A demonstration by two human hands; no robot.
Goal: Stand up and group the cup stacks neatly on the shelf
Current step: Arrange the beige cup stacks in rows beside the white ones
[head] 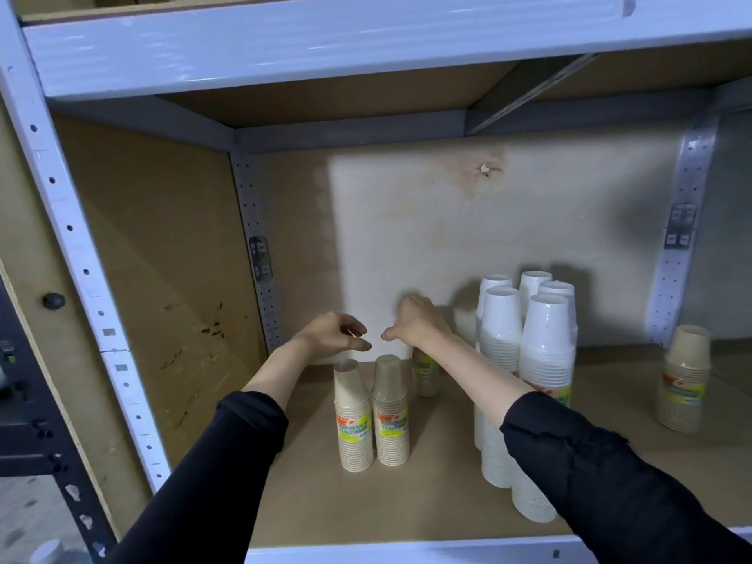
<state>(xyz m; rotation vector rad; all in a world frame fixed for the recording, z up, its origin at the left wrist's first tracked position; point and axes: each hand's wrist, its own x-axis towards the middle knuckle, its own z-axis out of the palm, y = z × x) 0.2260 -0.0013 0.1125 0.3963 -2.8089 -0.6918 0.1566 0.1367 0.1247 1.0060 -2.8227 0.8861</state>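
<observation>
A beige pair (372,413) stands upright and touching, left of the white stacks (525,360), likely grouped by kind. The left hand (333,335) hovers above it, fingers loosely curled, holding nothing. The right hand (415,323) hangs over a third stack (425,376) farther back; its grip cannot be told. A fourth stack (685,380) stands right of them, ungrouped.

**What the shelf (407,506) carried**

The brown board held upright stacks of upturned cups. A pair of tan stacks (358,421) stood touching side by side, left of the middle. A third tan stack (425,376) stood behind them toward the back edge, partly hidden. A tight cluster of tall white stacks (545,360) stood right of the middle. One lone tan stack (685,380) stood well apart, near the right edge.
</observation>
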